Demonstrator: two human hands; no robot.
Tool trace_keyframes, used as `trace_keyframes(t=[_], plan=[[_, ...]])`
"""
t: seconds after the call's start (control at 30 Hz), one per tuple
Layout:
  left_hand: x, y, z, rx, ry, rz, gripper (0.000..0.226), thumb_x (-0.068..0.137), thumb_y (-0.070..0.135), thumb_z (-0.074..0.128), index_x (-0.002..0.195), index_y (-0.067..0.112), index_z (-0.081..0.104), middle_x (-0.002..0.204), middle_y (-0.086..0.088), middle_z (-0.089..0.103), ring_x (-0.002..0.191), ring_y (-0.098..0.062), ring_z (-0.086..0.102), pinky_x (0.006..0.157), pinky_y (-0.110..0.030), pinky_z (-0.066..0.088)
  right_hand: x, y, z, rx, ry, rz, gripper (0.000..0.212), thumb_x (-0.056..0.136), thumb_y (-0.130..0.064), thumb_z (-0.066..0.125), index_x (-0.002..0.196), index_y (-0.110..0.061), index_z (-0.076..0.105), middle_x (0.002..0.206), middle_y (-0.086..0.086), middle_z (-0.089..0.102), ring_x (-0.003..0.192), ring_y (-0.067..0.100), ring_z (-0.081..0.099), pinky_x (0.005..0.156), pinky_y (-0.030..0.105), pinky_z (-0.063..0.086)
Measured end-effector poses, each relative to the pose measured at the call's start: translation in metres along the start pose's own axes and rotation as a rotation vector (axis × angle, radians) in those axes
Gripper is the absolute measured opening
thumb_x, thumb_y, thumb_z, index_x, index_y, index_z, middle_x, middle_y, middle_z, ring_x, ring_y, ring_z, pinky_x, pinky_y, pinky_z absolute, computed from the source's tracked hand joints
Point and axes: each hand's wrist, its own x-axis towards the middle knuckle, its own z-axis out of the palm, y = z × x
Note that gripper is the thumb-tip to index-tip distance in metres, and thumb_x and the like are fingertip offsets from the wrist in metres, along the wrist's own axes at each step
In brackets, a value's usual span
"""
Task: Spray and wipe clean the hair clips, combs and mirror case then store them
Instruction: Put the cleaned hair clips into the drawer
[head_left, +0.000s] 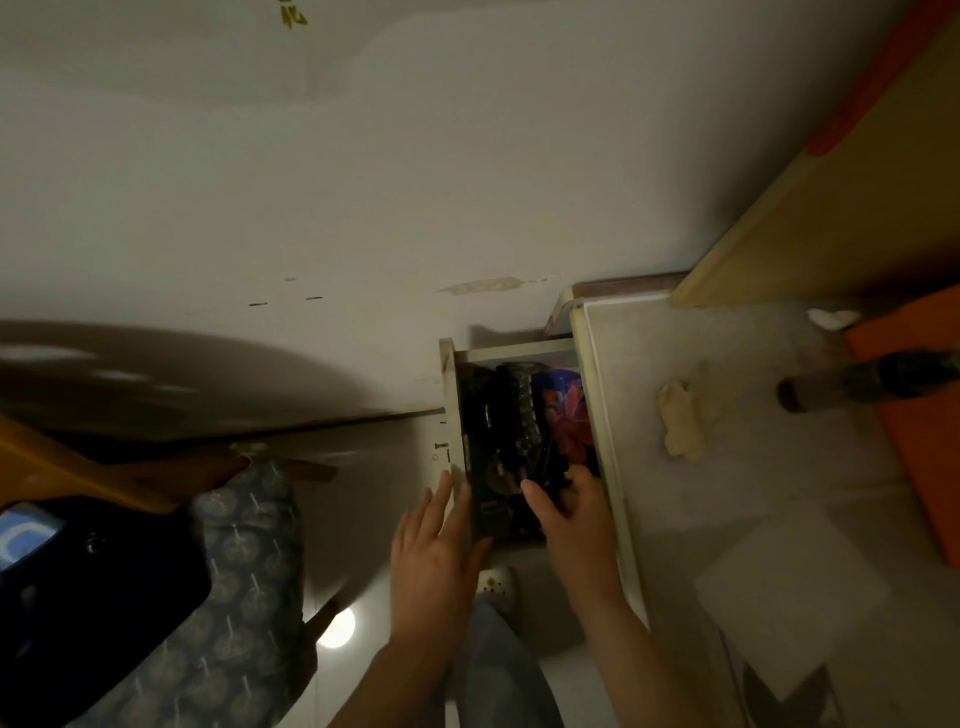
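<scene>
Open cream wooden drawer (450, 395) beside the pale counter (727, 519): right hand (566, 512) curls round small dark rigid items, apparently light; left hand (434, 551), fingers straight, steadies the drawer's side.

Contents of the open drawer (448, 395) are dark and blurred; individual items cannot be identified. Right hand (569, 512) fingertips are hidden among them (grip unconfirmed). A dark bottle (852, 389) is cut off at the desk's right edge.
</scene>
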Motion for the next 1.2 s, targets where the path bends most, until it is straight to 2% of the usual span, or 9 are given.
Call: trace_keyframes(t=[0.1, 0.33, 0.47, 0.6, 0.7, 0.83, 0.97, 1.13, 1.2], plan=[[-0.003, -0.011, 0.006, 0.169, -0.114, -0.019, 0.070, 0.099, 0.049, 0.032, 0.135, 0.039, -0.027, 0.149, 0.007, -0.030, 0.140, -0.014, -0.024, 0.112, -0.032, -0.015, 0.001, 0.006, -0.001, -0.148, -0.003, -0.038, 0.020, 0.088, -0.022, 0.066, 0.105, -0.025, 0.055, 0.098, -0.009, 0.065, 0.091, -0.002, 0.061, 0.068, 0.005, 0.047], [-0.004, -0.023, 0.013, 0.327, -0.155, -0.047, 0.081, 0.097, 0.053, 0.034, 0.125, 0.045, -0.041, 0.138, -0.001, -0.046, 0.134, -0.020, -0.030, 0.109, -0.037, -0.015, 0.003, 0.020, 0.016, -0.258, -0.012, -0.038, 0.015, 0.086, -0.018, 0.070, 0.100, -0.018, 0.065, 0.095, -0.004, 0.067, 0.092, 0.008, 0.064, 0.072, 0.011, 0.050], [-0.004, -0.029, 0.018, 0.307, -0.127, -0.036, 0.076, 0.096, 0.055, 0.032, 0.129, 0.045, -0.036, 0.139, -0.001, -0.045, 0.134, -0.020, -0.028, 0.109, -0.037, -0.014, 0.007, 0.024, 0.028, -0.244, 0.065, 0.002, 0.024, 0.082, -0.017, 0.074, 0.103, -0.014, 0.063, 0.096, -0.001, 0.069, 0.092, 0.013, 0.066, 0.080, 0.030, 0.056], [-0.003, -0.029, 0.019, 0.191, -0.079, -0.018, 0.073, 0.094, 0.049, 0.045, 0.140, 0.044, -0.012, 0.148, -0.002, -0.027, 0.140, -0.025, -0.015, 0.111, -0.039, -0.009, 0.012, 0.031, 0.034, -0.275, 0.136, -0.017, 0.018, 0.079, -0.018, 0.076, 0.093, -0.016, 0.064, 0.095, 0.000, 0.067, 0.088, 0.013, 0.065, 0.070, 0.020, 0.052], [-0.003, -0.030, 0.019, 0.166, -0.064, 0.004, 0.072, 0.093, 0.048, 0.047, 0.141, 0.043, -0.006, 0.150, -0.002, -0.021, 0.140, -0.024, -0.012, 0.111, -0.040, -0.007, 0.013, 0.039, 0.038, -0.325, 0.190, -0.055, 0.019, 0.077, -0.021, 0.078, 0.092, -0.017, 0.066, 0.101, 0.001, 0.060, 0.090, 0.014, 0.062, 0.065, 0.012, 0.044], [-0.003, -0.031, 0.019, 0.178, -0.081, 0.003, 0.070, 0.093, 0.053, 0.039, 0.140, 0.044, -0.012, 0.150, -0.002, -0.025, 0.144, -0.025, -0.010, 0.111, -0.039, -0.009, 0.017, 0.051, 0.043, -0.410, 0.239, -0.057, 0.023, 0.077, -0.024, 0.078, 0.096, -0.013, 0.068, 0.113, 0.007, 0.057, 0.097, 0.021, 0.061, 0.067, 0.016, 0.047], [-0.002, -0.026, 0.013, 0.152, -0.043, 0.021, 0.071, 0.087, 0.042, 0.060, 0.143, 0.034, 0.017, 0.156, -0.014, 0.015, 0.141, -0.037, 0.023, 0.109, -0.048, 0.009, 0.021, 0.059, 0.048, -0.572, 0.253, -0.095, 0.022, 0.075, -0.030, 0.079, 0.091, -0.017, 0.070, 0.112, 0.005, 0.054, 0.099, 0.020, 0.055, 0.079, 0.028, 0.050], [-0.002, -0.028, 0.014, 0.144, -0.030, 0.026, 0.072, 0.088, 0.042, 0.059, 0.144, 0.035, 0.013, 0.156, -0.014, 0.012, 0.142, -0.036, 0.020, 0.111, -0.049, 0.010, 0.024, 0.058, 0.049, -0.563, 0.246, -0.113, 0.030, 0.073, -0.031, 0.080, 0.098, -0.018, 0.070, 0.109, 0.004, 0.052, 0.098, 0.021, 0.055, 0.082, 0.037, 0.053], [-0.002, -0.030, 0.016, 0.170, -0.069, 0.020, 0.071, 0.094, 0.048, 0.045, 0.141, 0.043, -0.007, 0.155, -0.006, -0.013, 0.147, -0.029, 0.001, 0.113, -0.042, -0.003, 0.023, 0.056, 0.045, -0.502, 0.235, -0.124, 0.035, 0.073, -0.031, 0.080, 0.104, -0.018, 0.070, 0.109, 0.002, 0.051, 0.099, 0.018, 0.054, 0.082, 0.032, 0.051]])
